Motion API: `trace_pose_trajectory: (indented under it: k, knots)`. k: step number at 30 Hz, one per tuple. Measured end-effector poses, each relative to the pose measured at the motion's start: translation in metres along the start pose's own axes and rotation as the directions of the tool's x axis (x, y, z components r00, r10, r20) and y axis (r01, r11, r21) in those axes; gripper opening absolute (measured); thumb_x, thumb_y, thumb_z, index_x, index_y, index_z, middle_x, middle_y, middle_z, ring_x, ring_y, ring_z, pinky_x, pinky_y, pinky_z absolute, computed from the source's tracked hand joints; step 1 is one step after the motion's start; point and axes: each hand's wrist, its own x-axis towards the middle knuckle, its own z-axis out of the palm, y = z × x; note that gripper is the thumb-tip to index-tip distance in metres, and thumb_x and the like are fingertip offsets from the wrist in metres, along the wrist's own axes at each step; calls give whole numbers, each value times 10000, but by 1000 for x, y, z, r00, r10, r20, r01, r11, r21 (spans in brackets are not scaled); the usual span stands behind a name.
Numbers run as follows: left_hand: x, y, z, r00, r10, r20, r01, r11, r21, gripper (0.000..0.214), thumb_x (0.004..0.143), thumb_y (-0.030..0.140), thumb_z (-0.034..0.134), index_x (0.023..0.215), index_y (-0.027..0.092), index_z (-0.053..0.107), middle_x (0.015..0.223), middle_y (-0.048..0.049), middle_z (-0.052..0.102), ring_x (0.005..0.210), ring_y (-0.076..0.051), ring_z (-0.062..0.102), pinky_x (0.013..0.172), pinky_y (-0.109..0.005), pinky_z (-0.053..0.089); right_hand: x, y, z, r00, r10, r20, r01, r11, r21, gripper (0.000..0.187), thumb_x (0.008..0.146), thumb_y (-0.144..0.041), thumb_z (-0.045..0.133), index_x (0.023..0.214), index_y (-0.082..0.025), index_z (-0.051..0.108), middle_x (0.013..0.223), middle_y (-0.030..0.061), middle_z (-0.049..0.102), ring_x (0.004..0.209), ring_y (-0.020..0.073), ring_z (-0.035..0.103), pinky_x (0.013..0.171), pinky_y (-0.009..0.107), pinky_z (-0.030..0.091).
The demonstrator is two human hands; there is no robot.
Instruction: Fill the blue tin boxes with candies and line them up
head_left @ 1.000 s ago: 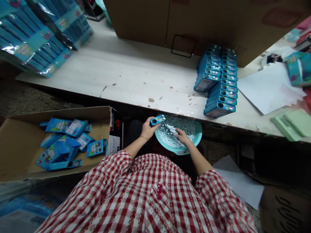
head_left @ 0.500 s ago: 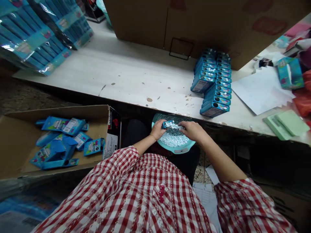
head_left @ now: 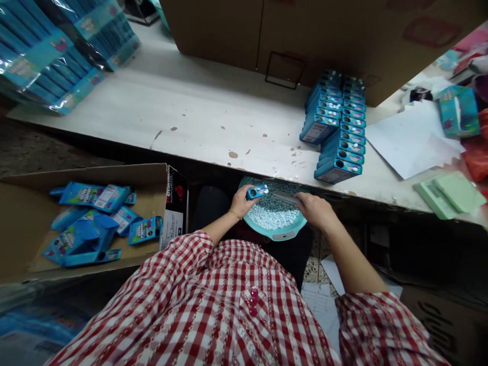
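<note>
My left hand is closed on a small blue box, holding it over the far left of a teal bowl in my lap. The bowl is full of small white pellets. My right hand hovers over the bowl's right rim, fingers curled and pointing left toward the box. A grey blurred streak runs from its fingertips toward the box; what the fingers hold I cannot make out.
Two rows of filled blue boxes stand on the worn white table. A cardboard box of flat blue cartons sits at my left. Wrapped blue packs, a big carton, white paper and green pads lie around.
My right hand rose from the pellets to the box my left hand holds, then drew back right to the bowl's rim. The box stays over the bowl.
</note>
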Motion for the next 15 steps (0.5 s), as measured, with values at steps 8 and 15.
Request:
trace_pose_trajectory:
  k: [8,15]
  knots:
    - [-3,-1,-26,992,-65,-109,63,998,-22,368,678,292,687,998,171,552,927,-39,627,851,-167,594,795,-301,472,71,-64,118,994,-50,94,25,969,245,388,899,-215,327,1254,-181,480,1110,108,616,1030,210,561,827,301,428]
    - [-3,0,-41,984,-89,-151,86,996,-31,351,679,317,682,976,177,557,875,-15,634,779,-142,592,749,-269,479,76,-53,122,986,-132,-104,168,728,665,350,857,-236,375,1153,-132,528,947,57,643,823,147,586,735,228,455]
